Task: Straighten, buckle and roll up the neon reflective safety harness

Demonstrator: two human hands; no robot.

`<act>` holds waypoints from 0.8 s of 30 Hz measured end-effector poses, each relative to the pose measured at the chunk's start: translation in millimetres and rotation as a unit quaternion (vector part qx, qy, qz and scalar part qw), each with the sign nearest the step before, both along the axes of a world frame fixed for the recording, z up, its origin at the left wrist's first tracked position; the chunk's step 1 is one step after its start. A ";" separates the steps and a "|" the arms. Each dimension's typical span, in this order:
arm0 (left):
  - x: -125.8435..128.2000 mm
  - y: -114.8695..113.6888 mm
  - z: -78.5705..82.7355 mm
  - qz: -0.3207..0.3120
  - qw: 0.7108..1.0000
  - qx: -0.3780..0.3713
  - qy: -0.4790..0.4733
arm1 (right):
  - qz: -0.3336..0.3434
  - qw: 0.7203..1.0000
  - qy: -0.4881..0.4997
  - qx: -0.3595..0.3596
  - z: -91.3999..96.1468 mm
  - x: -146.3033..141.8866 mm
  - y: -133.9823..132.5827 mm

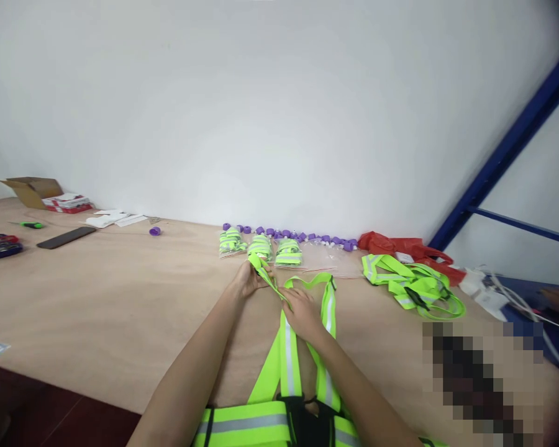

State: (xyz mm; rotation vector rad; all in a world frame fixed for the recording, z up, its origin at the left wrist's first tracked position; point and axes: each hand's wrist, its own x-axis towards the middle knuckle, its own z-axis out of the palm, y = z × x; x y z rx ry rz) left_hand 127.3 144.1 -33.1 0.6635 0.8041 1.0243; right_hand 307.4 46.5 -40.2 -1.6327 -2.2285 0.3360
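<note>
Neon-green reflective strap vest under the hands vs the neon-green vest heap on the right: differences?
The neon-green reflective strap vest lies spread lengthwise on the plywood table, straps straight; the neon-green vest heap is bunched and tangled. The spread vest is in both grips, left hand pinching a strap end and right hand pressing a strap; the heap lies untouched. The spread vest sits near the table's front edge, the heap farther back by the red plastic bag. Both share neon-green webbing with silver reflective stripes.
</note>
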 end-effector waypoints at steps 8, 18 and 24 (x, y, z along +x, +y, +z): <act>-13.2 -2.2 12.7 0.009 0.979 0.052 0.197 | 0.005 1.000 0.023 -0.014 -2.7 5.8 3.9; -14.9 -4.2 32.1 0.075 0.911 0.088 0.396 | 0.016 0.998 0.063 0.002 -10.3 10.8 8.6; -29.5 -10.9 52.1 0.041 0.907 0.116 0.402 | 0.008 0.997 0.080 0.016 -10.3 11.1 6.6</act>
